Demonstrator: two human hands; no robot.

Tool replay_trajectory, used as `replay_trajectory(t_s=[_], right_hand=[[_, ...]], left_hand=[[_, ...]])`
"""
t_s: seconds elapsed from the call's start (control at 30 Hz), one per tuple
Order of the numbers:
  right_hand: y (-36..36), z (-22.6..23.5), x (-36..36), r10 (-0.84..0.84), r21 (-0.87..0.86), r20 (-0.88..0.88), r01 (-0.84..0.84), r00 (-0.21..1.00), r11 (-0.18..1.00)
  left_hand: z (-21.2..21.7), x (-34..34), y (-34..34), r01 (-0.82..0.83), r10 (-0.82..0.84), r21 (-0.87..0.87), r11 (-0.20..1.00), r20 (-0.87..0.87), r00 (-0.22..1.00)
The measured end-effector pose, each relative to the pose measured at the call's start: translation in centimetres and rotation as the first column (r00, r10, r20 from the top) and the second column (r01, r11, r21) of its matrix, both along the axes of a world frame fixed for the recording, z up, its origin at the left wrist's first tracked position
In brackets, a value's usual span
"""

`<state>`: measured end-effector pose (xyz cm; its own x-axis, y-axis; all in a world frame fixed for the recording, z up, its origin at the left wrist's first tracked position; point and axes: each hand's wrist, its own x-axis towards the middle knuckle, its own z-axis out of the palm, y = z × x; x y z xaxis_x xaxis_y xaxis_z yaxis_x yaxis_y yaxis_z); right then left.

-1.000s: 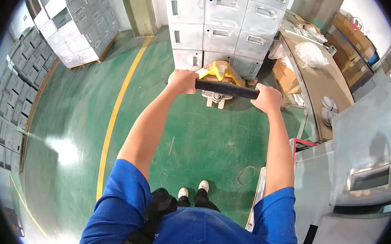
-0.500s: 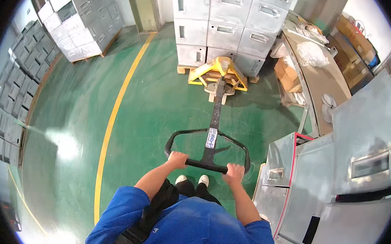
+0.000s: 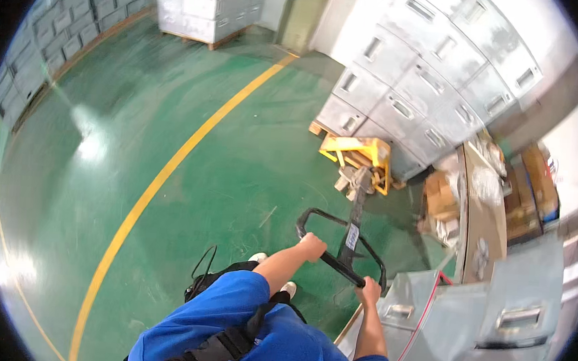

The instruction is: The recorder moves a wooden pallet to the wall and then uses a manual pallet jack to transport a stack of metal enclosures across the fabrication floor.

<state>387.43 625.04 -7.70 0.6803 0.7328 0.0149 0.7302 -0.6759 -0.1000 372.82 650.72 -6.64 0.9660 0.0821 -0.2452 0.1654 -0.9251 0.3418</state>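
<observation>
Both hands are closed around the black loop handle (image 3: pixel 340 268) of a yellow hand pallet truck (image 3: pixel 376 148). My left hand (image 3: pixel 312 247) grips the left end of its near crossbar, and my right hand (image 3: pixel 368 292) the right end. From the loop a dark tiller (image 3: pixel 361 199) slants up to the truck's small wheels. The truck's front stands against a tall stack of grey metal boxes (image 3: pixel 401 106) with recessed handles, which rests on a wooden pallet (image 3: pixel 316 127). Its forks are hidden under the stack.
Close on my right are grey metal cabinets (image 3: pixel 454 313) with a red edge strip. Beyond them runs a workbench (image 3: pixel 487 228), with cardboard boxes (image 3: pixel 442 196) beside it. A yellow line (image 3: pixel 169 175) crosses the green floor. More palletised boxes (image 3: pixel 187 6) stand at the far left.
The view has swung left, so the truck, stack and bench sit further right and look tilted. My feet and body have shifted relative to the handle. Both hands keep their grip.
</observation>
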Motion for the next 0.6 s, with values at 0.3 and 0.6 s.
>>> replay_trajectory(t_s=[0.3, 0.6], right_hand=[[3.6, 1.2, -3.1, -0.037, -0.072, -0.077, 0.032, 0.996, 0.997], [4.8, 0.9, -4.3, -0.030, -0.093, -0.082, 0.022, 0.996, 0.995]], left_hand=[[0.1, -2.3, 3.4, 0.008, -0.008, -0.043, 0.999, -0.016, 1.000], [0.6, -3.3, 5.8, 0.068, -0.070, -0.038, 0.997, -0.065, 0.995]])
